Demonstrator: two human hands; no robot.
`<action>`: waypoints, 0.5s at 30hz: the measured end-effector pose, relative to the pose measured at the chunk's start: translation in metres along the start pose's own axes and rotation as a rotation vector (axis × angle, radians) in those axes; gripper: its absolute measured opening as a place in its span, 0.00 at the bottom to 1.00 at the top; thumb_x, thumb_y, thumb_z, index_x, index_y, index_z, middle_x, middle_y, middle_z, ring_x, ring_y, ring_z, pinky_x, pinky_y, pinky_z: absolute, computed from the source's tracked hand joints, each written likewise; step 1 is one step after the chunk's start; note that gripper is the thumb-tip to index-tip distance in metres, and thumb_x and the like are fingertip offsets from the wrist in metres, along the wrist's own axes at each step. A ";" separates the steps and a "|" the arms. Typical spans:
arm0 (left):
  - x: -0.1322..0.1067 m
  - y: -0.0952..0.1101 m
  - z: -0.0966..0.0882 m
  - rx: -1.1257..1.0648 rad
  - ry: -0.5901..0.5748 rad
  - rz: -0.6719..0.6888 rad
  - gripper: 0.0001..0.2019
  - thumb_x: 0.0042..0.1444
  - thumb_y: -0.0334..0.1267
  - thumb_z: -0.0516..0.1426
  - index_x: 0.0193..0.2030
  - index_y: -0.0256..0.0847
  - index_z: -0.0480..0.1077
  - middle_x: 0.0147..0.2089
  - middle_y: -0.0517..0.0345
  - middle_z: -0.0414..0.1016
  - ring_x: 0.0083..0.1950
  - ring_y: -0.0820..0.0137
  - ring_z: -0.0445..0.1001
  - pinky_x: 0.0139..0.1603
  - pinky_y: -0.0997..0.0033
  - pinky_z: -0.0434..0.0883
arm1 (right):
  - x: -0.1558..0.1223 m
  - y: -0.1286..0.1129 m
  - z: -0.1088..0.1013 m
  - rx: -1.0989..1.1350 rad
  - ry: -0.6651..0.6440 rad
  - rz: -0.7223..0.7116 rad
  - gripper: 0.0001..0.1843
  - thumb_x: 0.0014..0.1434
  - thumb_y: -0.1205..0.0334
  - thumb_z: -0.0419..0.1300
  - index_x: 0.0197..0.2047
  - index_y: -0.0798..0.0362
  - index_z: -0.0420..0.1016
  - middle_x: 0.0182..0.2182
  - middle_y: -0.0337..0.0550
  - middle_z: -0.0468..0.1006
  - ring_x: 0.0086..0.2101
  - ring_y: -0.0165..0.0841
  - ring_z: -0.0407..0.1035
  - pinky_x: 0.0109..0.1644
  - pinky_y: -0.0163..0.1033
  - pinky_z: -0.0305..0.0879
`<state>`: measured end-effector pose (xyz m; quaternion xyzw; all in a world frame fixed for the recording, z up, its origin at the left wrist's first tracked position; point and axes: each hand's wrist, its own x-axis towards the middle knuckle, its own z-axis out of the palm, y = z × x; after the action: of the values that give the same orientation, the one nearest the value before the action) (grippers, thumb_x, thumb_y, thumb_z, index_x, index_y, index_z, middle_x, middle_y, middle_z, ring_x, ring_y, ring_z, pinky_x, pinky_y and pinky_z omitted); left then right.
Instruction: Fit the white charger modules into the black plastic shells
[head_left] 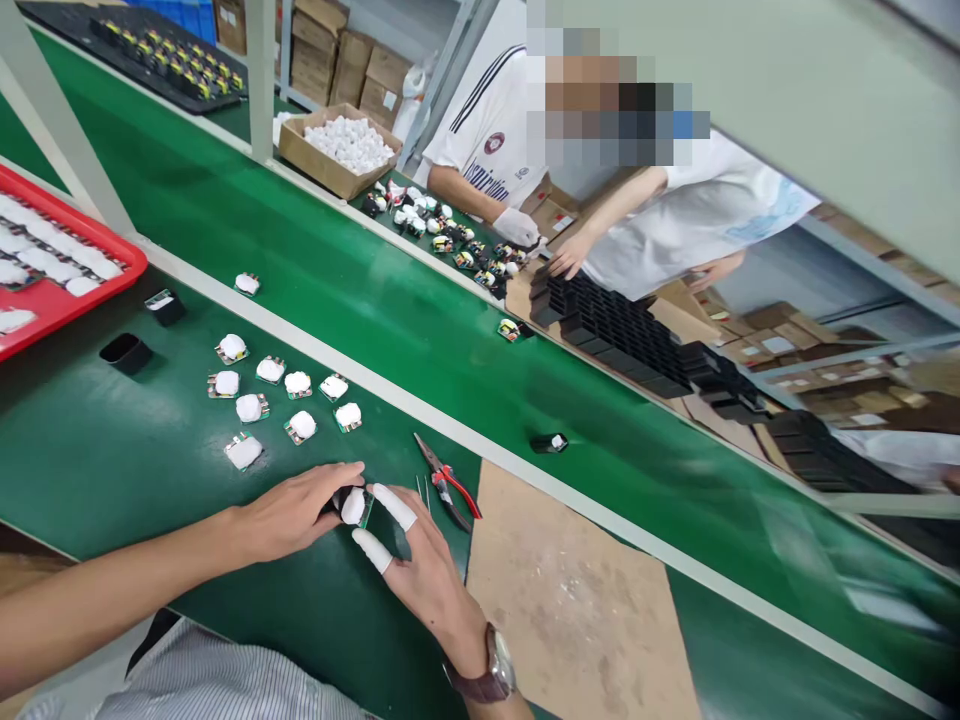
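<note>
Green counter (90, 470) beside a conveyor, red tray (90, 298) at 10 o'clock, loose wrapped pieces (285, 395) at 11 of the hands. Forearm in from 8 o'clock, palm down, left hand (289, 515) grasps the white part (352, 505) near 6 o'clock. Opposite, right hand (424, 575) pinches it with capped fingertips (392, 506), other fingers spread, wrist bent. My take: keep it square, squeeze evenly, stay low. Pliers (450, 485) lie at 3.

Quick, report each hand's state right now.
Left hand: closed on a small white-capped part.
Right hand: open, fingers spread, a cot-covered fingertip touching the same part.
</note>
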<state>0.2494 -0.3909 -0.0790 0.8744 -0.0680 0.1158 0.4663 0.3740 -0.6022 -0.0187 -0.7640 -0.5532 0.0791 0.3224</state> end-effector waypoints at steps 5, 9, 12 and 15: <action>0.002 0.003 -0.002 -0.008 -0.024 0.008 0.36 0.70 0.28 0.55 0.79 0.49 0.45 0.68 0.46 0.74 0.71 0.56 0.72 0.69 0.47 0.74 | -0.009 0.007 0.011 0.057 0.048 -0.082 0.36 0.71 0.70 0.61 0.77 0.46 0.55 0.61 0.53 0.75 0.61 0.43 0.71 0.62 0.53 0.76; 0.004 0.004 -0.003 0.001 -0.010 0.016 0.37 0.70 0.28 0.55 0.80 0.49 0.43 0.67 0.46 0.75 0.68 0.57 0.74 0.67 0.49 0.76 | -0.011 0.007 0.011 0.034 0.037 -0.131 0.39 0.69 0.76 0.60 0.77 0.49 0.53 0.64 0.56 0.73 0.64 0.45 0.67 0.64 0.56 0.74; 0.004 0.003 -0.002 0.000 0.000 0.017 0.37 0.70 0.29 0.55 0.80 0.50 0.44 0.67 0.46 0.75 0.68 0.57 0.75 0.67 0.49 0.76 | -0.008 0.004 0.009 0.043 0.042 -0.106 0.38 0.69 0.76 0.61 0.77 0.50 0.54 0.62 0.57 0.74 0.63 0.43 0.69 0.63 0.55 0.75; 0.004 0.002 0.000 -0.008 0.001 0.017 0.37 0.70 0.30 0.56 0.80 0.50 0.44 0.67 0.46 0.75 0.68 0.57 0.75 0.66 0.49 0.76 | -0.004 0.002 0.006 0.040 0.049 -0.095 0.37 0.69 0.74 0.62 0.76 0.48 0.55 0.60 0.54 0.76 0.61 0.42 0.71 0.62 0.52 0.76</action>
<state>0.2530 -0.3914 -0.0764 0.8719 -0.0755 0.1201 0.4687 0.3711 -0.6035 -0.0258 -0.7320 -0.5792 0.0558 0.3544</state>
